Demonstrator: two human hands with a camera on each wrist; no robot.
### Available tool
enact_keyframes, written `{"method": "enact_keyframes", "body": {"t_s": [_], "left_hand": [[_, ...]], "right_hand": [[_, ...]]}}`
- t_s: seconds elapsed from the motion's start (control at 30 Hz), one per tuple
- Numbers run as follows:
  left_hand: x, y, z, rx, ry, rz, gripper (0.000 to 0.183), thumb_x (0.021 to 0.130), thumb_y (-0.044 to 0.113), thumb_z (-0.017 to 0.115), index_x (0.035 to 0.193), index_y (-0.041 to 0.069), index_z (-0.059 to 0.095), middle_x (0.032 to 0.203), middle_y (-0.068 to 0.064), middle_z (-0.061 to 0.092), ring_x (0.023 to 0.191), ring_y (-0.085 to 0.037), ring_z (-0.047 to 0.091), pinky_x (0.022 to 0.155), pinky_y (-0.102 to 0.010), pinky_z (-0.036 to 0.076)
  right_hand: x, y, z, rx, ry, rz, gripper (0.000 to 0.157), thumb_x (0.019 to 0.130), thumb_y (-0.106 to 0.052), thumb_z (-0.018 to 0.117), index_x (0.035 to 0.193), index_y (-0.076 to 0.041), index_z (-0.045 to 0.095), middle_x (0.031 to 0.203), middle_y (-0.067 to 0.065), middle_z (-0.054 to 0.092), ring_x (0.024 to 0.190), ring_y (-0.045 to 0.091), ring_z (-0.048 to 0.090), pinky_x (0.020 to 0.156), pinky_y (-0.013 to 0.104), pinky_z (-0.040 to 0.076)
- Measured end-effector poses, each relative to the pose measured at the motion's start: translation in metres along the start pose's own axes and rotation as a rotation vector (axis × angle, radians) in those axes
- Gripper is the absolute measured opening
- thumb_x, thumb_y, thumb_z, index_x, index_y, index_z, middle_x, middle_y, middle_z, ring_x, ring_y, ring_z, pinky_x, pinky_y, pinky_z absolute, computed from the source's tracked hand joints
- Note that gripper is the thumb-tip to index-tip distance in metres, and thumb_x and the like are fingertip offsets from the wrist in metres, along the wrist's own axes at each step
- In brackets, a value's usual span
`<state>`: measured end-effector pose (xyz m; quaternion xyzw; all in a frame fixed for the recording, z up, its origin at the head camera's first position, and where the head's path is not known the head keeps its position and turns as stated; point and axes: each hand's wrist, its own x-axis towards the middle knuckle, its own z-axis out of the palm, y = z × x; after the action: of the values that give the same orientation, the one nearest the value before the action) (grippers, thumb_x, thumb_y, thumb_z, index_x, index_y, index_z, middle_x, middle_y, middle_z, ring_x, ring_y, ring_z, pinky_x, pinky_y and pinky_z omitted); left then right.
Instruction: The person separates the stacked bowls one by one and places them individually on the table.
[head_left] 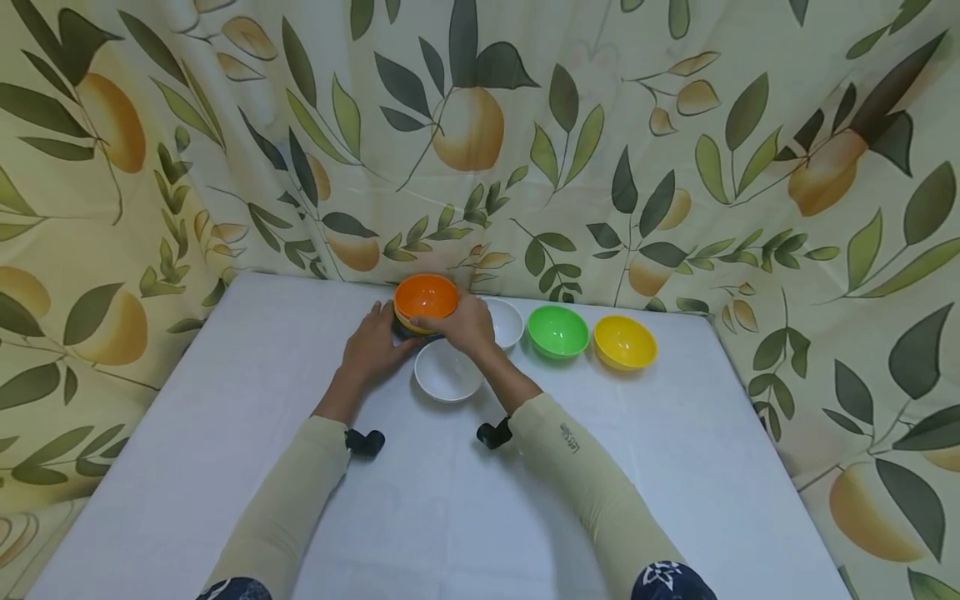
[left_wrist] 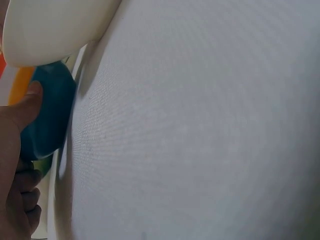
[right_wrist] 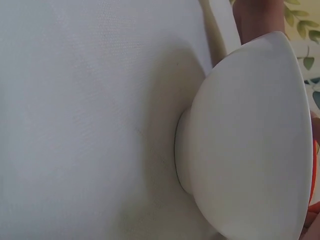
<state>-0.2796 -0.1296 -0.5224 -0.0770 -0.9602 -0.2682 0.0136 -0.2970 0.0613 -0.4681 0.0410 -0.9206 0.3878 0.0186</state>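
White cloth (head_left: pixel 420 508) beneath, both hands (head_left: pixel 375 342) (head_left: pixel 467 323) grip the stacked bowls (head_left: pixel 426 298) between them, fingers curled.

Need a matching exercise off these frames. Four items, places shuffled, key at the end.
Column 1
1. Orange bowl
2. Green bowl
3. Yellow bowl outside the stack
4. Left hand

Column 2
A. Rightmost of the bowls in the head view
B. Thumb on the blue bowl
C. Top of the stack
D. Between a white bowl and a yellow one

Pairs: 1-C, 2-D, 3-A, 4-B
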Motion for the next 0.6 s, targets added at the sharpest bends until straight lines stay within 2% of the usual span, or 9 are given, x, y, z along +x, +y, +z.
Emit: {"method": "enact_keyframes", "body": {"t_s": [0.23, 0.6], "left_hand": [[-0.0010, -0.0001, 0.0003, 0.003, 0.001, -0.006, 0.101, 0.097, 0.063, 0.064, 0.165, 0.000, 0.025, 0.167, -0.025, 0.032, 0.155, -0.044, 0.026, 0.117, -0.066, 0.034], [-0.0008, 0.0009, 0.0003, 0.000, -0.001, -0.014, 0.103, 0.096, 0.064, 0.065, 0.165, 0.000, 0.024, 0.167, -0.025, 0.030, 0.155, -0.043, 0.025, 0.117, -0.066, 0.033]], "right_hand": [[0.0007, -0.0001, 0.0016, -0.008, 0.015, 0.006, 0.092, 0.075, -0.057, 0.092, 0.141, -0.002, 0.060, 0.126, 0.012, 0.072, 0.109, 0.026, 0.069, 0.093, 0.038, 0.060], [0.0018, -0.0005, 0.0033, -0.003, 0.036, 0.005, 0.087, 0.074, -0.057, 0.093, 0.135, -0.002, 0.064, 0.122, 0.011, 0.074, 0.106, 0.025, 0.071, 0.090, 0.038, 0.061]]}}
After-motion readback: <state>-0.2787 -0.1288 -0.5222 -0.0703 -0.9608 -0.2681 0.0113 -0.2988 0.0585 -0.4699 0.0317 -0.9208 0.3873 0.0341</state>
